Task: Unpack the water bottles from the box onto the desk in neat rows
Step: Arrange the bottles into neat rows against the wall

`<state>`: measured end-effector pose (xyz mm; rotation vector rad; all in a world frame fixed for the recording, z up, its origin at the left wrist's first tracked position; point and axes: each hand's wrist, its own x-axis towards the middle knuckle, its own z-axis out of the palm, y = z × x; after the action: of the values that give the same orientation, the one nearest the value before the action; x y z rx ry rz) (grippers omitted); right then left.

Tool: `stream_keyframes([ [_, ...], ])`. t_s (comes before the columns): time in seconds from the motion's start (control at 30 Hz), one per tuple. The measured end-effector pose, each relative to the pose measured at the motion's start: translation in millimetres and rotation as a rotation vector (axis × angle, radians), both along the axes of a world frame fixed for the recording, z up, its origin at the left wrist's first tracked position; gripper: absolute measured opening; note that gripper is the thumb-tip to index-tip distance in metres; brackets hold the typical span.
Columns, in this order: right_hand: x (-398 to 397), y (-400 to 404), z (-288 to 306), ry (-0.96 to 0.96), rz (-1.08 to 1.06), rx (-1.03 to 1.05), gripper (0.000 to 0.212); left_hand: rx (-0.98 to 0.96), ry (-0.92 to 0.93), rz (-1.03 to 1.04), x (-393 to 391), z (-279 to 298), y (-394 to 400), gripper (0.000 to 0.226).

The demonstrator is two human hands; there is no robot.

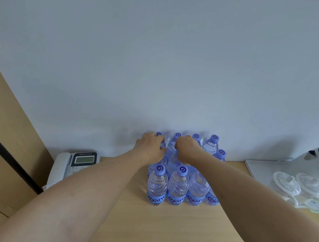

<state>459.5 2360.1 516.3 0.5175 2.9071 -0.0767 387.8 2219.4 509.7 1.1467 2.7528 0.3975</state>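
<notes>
Several clear water bottles [178,185] with purple caps and blue labels stand upright in rows on the wooden desk [161,231], against the white wall. My left hand [149,145] grips the top of a bottle in the middle row on the left. Beside it, my right hand [188,148] curls round the top of the neighbouring bottle [173,160] in the same row. Both caps are hidden under my fingers. The box is out of view.
A white desk phone [73,164] sits to the left of the bottles near a wooden panel [2,131]. At the right a white tray [259,169] carries an electric kettle [318,162] and two lidded cups [297,186].
</notes>
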Motion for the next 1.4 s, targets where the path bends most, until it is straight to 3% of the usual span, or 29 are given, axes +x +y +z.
stream_keyframes([
  [0.2,12,-7,7,0.076,-0.041,-0.038,0.023,0.031,-0.008,-0.02,2,7,-3,0.034],
  [0.33,25,-8,19,0.156,-0.074,-0.042,0.005,0.034,-0.013,-0.041,5,12,-1,0.036],
  [0.57,46,17,25,0.202,-0.134,0.072,0.027,0.025,0.005,-0.082,22,20,17,0.04],
  [0.9,43,62,19,0.137,0.0,-0.068,0.009,0.032,0.013,0.043,37,22,56,0.037],
  [0.97,41,65,15,0.122,0.025,-0.051,0.03,0.032,0.014,0.077,37,19,64,0.036],
  [1.03,40,70,12,0.113,0.042,-0.036,0.038,0.027,0.003,0.104,38,16,70,0.037],
  [1.4,38,75,11,0.049,0.179,-0.001,0.038,0.005,-0.011,0.131,42,6,74,0.039],
])
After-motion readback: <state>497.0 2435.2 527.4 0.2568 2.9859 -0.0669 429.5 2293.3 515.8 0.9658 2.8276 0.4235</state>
